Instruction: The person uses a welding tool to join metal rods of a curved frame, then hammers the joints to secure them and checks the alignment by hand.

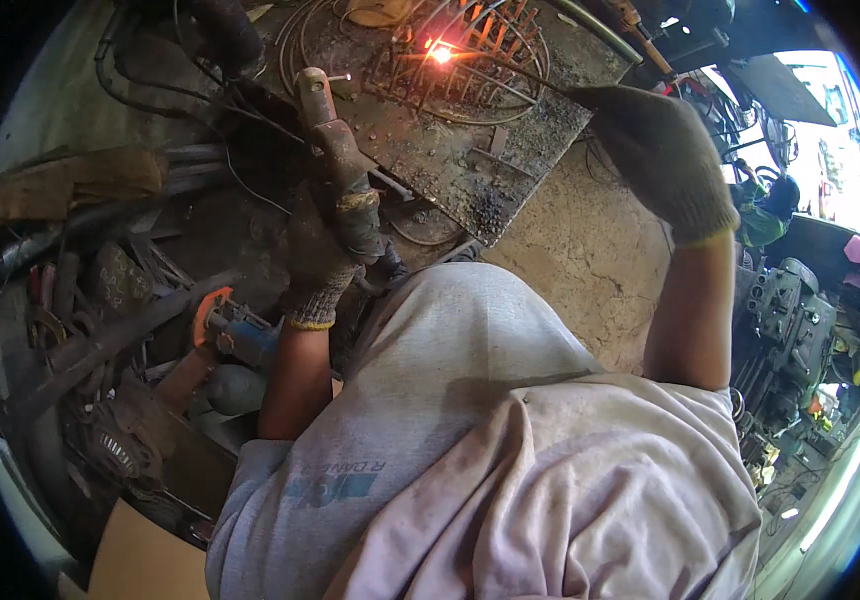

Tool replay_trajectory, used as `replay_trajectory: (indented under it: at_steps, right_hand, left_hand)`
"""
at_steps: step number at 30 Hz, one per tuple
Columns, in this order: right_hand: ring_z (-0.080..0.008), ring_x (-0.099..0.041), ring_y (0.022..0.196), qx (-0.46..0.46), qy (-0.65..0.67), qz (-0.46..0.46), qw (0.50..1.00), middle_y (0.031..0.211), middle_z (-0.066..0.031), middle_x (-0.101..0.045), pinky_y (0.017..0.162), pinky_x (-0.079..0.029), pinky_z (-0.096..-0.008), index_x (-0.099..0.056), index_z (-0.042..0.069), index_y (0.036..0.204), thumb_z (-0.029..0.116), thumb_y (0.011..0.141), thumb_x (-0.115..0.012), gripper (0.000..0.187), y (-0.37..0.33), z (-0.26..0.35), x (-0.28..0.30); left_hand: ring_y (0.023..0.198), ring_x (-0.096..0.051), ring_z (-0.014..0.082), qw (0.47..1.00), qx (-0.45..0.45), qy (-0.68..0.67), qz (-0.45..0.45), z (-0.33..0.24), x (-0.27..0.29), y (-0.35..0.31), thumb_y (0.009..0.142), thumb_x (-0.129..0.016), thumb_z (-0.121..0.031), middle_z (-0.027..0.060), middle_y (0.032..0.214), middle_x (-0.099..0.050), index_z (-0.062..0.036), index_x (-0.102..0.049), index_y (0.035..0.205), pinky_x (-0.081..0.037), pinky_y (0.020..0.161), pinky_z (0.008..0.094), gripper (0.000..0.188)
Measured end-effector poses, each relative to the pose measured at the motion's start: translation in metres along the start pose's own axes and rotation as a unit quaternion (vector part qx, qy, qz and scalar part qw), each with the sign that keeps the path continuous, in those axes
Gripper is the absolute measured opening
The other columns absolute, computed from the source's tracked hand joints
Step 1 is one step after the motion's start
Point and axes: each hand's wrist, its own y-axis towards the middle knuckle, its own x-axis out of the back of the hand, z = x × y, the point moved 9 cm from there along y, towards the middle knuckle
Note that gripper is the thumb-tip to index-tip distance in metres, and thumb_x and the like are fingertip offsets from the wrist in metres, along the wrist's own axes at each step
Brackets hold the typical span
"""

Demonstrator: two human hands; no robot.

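My left hand (315, 250), in a dirty knit glove, is wrapped round a welding electrode holder (335, 150) with a taped grip. A short electrode stub (340, 78) juts sideways from its head, its tip bright. My right hand (655, 155), gloved too, is closed at the table's right edge on a thin dark rod (510, 68) that runs left toward a glowing orange spot (440, 53). This spot sits on a round metal grille (490, 85) of rings and crossing bars. The grille lies on a metal worktable (430, 170). My right fingertips are mostly hidden by the glove's back.
Dark grit and a small metal piece (495, 145) lie on the table near its front corner. Cables (200, 110) loop at the left. Scrap bars (120, 330) and a blue-and-orange tool (235, 325) are below them. An engine-like machine (790, 310) and another person (765, 210) are at right.
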Motion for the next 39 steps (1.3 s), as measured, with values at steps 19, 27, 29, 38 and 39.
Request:
replay_trajectory:
  at_steps: [19,27,29,38,39]
  right_hand:
    - [-0.0319,-0.074,0.086,-0.017,-0.125,0.017,0.992,0.093,-0.0144,-0.075,0.075,-0.059,-0.0429,-0.074,0.019,0.118,0.019,0.094,-0.061,0.027,-0.024,0.039,-0.021]
    - [-0.0315,-0.073,0.074,-0.019,-0.185,0.028,0.982,0.085,-0.0112,-0.074,0.065,-0.058,-0.0437,-0.072,0.023,0.122,0.022,0.093,-0.061,0.03,-0.024,0.059,-0.029]
    - [-0.0312,-0.072,0.073,-0.012,-0.184,0.022,0.983,0.083,-0.0113,-0.074,0.064,-0.058,-0.0437,-0.072,0.024,0.121,0.022,0.093,-0.061,0.03,-0.024,0.061,-0.031]
    - [-0.0314,-0.072,0.073,0.037,-0.122,-0.019,0.992,0.081,-0.0124,-0.072,0.064,-0.058,-0.0445,-0.072,0.02,0.118,0.023,0.092,-0.061,0.029,-0.024,0.041,-0.036]
    - [-0.0307,-0.072,0.074,0.033,-0.117,-0.024,0.992,0.082,-0.0116,-0.073,0.066,-0.058,-0.0436,-0.073,0.021,0.119,0.022,0.092,-0.062,0.029,-0.024,0.036,-0.036]
  left_hand:
    - [0.082,-0.071,0.0219,0.805,-0.179,0.557,-0.098,-0.041,0.047,-0.021,0.104,-0.054,-0.03,0.011,0.103,-0.07,-0.0041,-0.056,0.134,-0.06,0.069,0.0383,0.04]
    - [0.101,-0.065,0.0173,0.888,-0.095,0.428,-0.139,-0.032,0.071,-0.017,0.09,-0.073,-0.015,0.007,0.112,-0.065,-0.0027,-0.054,0.131,-0.054,0.088,0.0321,0.047]
    - [0.093,-0.067,0.0195,0.87,-0.121,0.461,-0.124,-0.033,0.064,-0.014,0.095,-0.063,-0.025,0.0088,0.108,-0.067,-0.0035,-0.056,0.129,-0.056,0.08,0.0347,0.041]
    - [0.088,-0.07,0.0224,0.706,-0.196,0.671,-0.113,-0.043,0.041,-0.025,0.099,-0.061,-0.027,0.0111,0.105,-0.069,-0.0044,-0.057,0.13,-0.059,0.074,0.0369,0.038]
    - [0.095,-0.068,0.023,0.744,-0.167,0.634,-0.125,-0.041,0.033,-0.025,0.093,-0.069,-0.022,0.011,0.11,-0.068,-0.0029,-0.056,0.13,-0.057,0.081,0.0362,0.044]
